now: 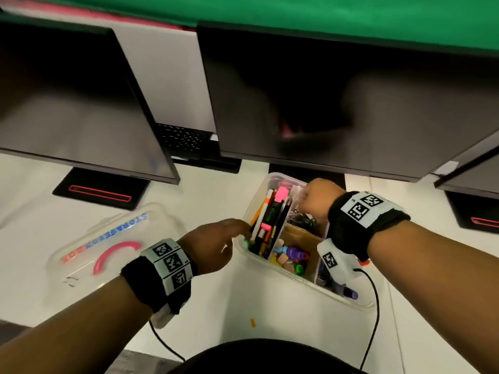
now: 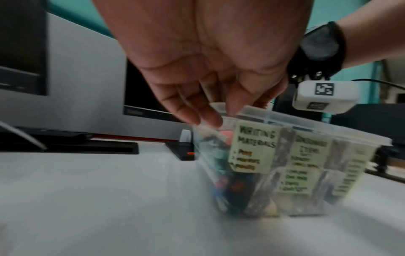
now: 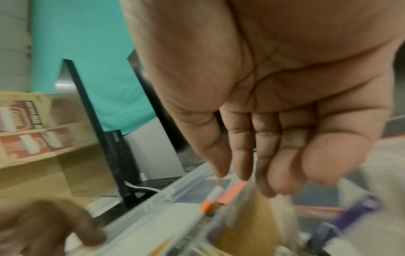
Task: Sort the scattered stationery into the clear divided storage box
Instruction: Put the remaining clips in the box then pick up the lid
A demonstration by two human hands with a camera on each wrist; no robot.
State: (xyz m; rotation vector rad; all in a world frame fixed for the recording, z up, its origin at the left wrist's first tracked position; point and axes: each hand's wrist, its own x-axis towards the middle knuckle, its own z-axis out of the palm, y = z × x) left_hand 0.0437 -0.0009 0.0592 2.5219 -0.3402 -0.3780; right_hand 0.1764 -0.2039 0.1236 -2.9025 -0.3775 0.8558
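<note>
The clear divided storage box [image 1: 270, 268] stands on the white desk, full of stationery. Pens and markers [image 1: 267, 220] fill its left compartment, and erasers and small coloured pieces [image 1: 289, 259] lie in a middle one. My left hand [image 1: 237, 228] reaches to the box's left rim, with straight fingers [image 2: 208, 117] touching it and holding nothing. My right hand [image 1: 310, 201] hovers over the far right compartments. In the right wrist view its fingers [image 3: 241, 164] point straight down into the box, empty. A paper label reading "Writing materials" [image 2: 254, 147] is on the box's side.
The box's clear lid [image 1: 108, 244] with a pink handle lies to the left. A small orange scrap [image 1: 252, 322] sits on the desk near me. Two dark monitors [image 1: 75, 103] [image 1: 324, 103] stand behind the box. Cables trail from both wrists.
</note>
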